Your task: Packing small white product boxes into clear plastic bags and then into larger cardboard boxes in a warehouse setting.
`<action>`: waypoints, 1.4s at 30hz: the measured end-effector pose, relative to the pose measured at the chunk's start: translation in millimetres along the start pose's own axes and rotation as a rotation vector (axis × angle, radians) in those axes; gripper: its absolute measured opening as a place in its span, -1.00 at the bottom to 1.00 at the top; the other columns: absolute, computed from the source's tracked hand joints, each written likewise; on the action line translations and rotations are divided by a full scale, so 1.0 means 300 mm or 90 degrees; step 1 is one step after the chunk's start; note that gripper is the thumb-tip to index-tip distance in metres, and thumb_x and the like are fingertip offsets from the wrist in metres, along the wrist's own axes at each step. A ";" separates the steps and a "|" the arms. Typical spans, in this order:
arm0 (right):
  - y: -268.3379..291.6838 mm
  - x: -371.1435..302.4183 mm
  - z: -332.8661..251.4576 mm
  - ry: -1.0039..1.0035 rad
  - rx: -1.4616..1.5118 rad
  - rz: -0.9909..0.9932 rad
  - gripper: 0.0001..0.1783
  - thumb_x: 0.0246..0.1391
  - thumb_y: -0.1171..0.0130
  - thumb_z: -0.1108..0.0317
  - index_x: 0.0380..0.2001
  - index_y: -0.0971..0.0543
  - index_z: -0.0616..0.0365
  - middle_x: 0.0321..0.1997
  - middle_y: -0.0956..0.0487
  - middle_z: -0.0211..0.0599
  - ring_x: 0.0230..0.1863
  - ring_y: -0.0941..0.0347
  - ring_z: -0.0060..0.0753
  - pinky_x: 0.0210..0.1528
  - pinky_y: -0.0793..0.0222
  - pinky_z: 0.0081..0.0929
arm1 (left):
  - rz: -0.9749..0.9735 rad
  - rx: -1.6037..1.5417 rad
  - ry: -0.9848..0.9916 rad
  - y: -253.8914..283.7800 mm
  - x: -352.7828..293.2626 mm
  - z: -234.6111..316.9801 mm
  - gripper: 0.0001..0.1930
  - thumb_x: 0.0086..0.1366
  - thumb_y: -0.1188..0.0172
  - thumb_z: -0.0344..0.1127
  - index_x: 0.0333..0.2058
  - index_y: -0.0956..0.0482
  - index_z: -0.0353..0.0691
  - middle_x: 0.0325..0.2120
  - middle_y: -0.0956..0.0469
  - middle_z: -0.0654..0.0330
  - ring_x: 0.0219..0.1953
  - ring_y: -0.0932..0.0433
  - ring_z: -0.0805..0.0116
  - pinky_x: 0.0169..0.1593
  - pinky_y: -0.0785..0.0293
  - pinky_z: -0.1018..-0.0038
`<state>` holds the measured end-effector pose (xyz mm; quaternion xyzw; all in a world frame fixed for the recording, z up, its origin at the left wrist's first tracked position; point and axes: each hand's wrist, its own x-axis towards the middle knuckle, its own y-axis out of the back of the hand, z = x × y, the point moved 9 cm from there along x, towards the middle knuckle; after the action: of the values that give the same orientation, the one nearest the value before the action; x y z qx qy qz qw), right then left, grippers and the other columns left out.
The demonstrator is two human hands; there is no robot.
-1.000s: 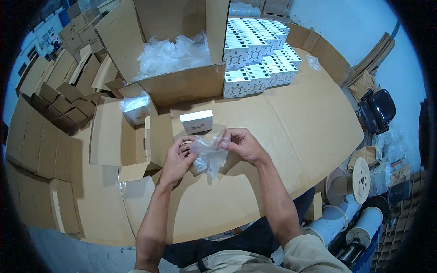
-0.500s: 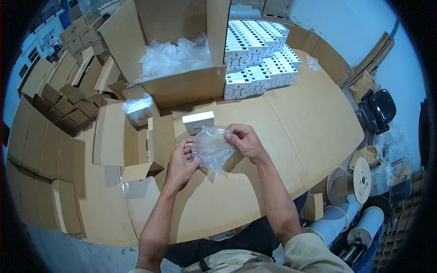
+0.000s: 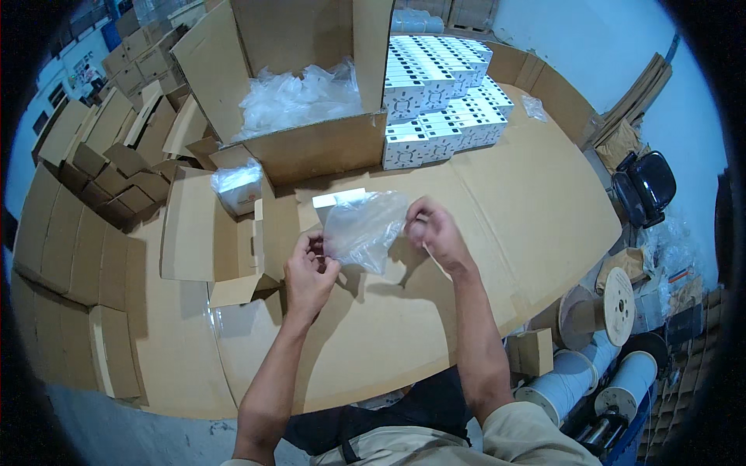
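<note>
My left hand [image 3: 309,273] is closed on the left edge of a clear plastic bag [image 3: 364,233], pinching it between thumb and fingers. The bag is spread out above the table, its upper part overlapping a small white box [image 3: 334,199] that stands behind it. By the bag's right edge is my right hand [image 3: 434,233], its fingers bent and smeared by motion; whether they grip the film cannot be made out. Left of the white box, an opened cardboard carton [image 3: 190,225] contains a plastic-wrapped white box [image 3: 237,186].
A large carton [image 3: 318,147] of loose plastic bags [image 3: 299,97] stands at the back. To its right are stacked white printed boxes [image 3: 435,93]. Another clear bag [image 3: 535,108] lies far right on the cardboard-covered table [image 3: 528,210]. Folded cartons [image 3: 70,248] line the left; spools [image 3: 618,308] stand lower right.
The bag has spread wider and risen over the white box's front. My right hand has moved right and slightly up, while my left hand keeps its hold with little movement.
</note>
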<state>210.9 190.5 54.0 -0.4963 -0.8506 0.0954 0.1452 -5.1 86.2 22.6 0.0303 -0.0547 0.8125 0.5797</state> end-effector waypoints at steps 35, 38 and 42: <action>-0.138 -0.085 0.111 -0.262 -0.255 -0.305 -0.88 0.11 -0.36 0.47 -0.33 -0.58 0.18 -0.44 -0.55 -0.51 -0.44 -0.41 -0.67 -0.45 -0.35 -0.59 | 0.145 -0.369 -0.061 0.054 0.017 0.053 -0.74 0.36 -0.27 -0.45 -0.02 -0.49 -0.34 -0.16 -0.58 0.22 -0.18 -0.55 0.50 -0.05 -0.48 0.58; -0.137 -0.073 0.125 -0.243 -0.235 -0.290 -0.87 0.10 -0.36 0.49 -0.35 -0.57 0.17 -0.42 -0.55 -0.50 -0.42 -0.41 -0.67 -0.41 -0.36 -0.59 | 0.140 -0.303 0.060 0.041 -0.001 0.012 -0.75 0.39 -0.25 -0.40 -0.02 -0.51 -0.36 -0.20 -0.59 0.24 -0.19 -0.54 0.51 -0.04 -0.46 0.58; -0.157 -0.083 0.125 -0.280 -0.208 -0.288 -0.85 0.08 -0.38 0.50 -0.35 -0.56 0.17 -0.38 -0.56 -0.50 -0.38 -0.42 -0.66 -0.31 -0.39 -0.59 | 0.109 -0.145 0.127 0.041 -0.008 -0.022 -0.80 0.44 -0.22 -0.32 -0.09 -0.57 -0.34 -0.35 -0.58 0.31 -0.28 -0.50 0.58 -0.13 -0.44 0.59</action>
<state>171.3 145.0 29.5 -0.2793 -0.9540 0.0281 -0.1052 -15.7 80.9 15.0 -0.1216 -0.0908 0.8462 0.5109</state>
